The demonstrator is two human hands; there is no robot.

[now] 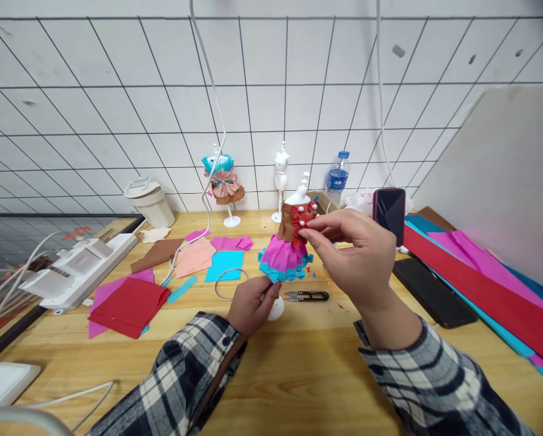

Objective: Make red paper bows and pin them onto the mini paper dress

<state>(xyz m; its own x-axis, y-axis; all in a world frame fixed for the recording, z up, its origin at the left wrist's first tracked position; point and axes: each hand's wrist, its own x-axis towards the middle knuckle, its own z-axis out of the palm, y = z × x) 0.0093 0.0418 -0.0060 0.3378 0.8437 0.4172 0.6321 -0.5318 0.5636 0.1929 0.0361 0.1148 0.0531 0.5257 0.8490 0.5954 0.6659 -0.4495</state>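
A small white dress form (pixel 297 195) wears a brown bodice (pixel 288 221) with red trim and white pearls, and a magenta skirt (pixel 281 255) edged in blue. My left hand (pixel 253 303) is closed round its stand just under the skirt, above the round white base (pixel 276 309). At the right side of the bodice, my right hand (pixel 356 251) has thumb and forefinger pinched at the red trim (pixel 301 225); whatever lies between the fingertips is too small to make out. The form leans slightly to the right.
Black thread snips (pixel 306 296) lie right of the base. Red squares (pixel 129 306), a blue sheet (pixel 224 266) and a metal ring (pixel 217 287) are left. Behind stand a dressed form (pixel 226 181), a bare form (pixel 281 175) and a bottle (pixel 337 178). Phones (pixel 434 292) and long strips (pixel 480 278) lie right.
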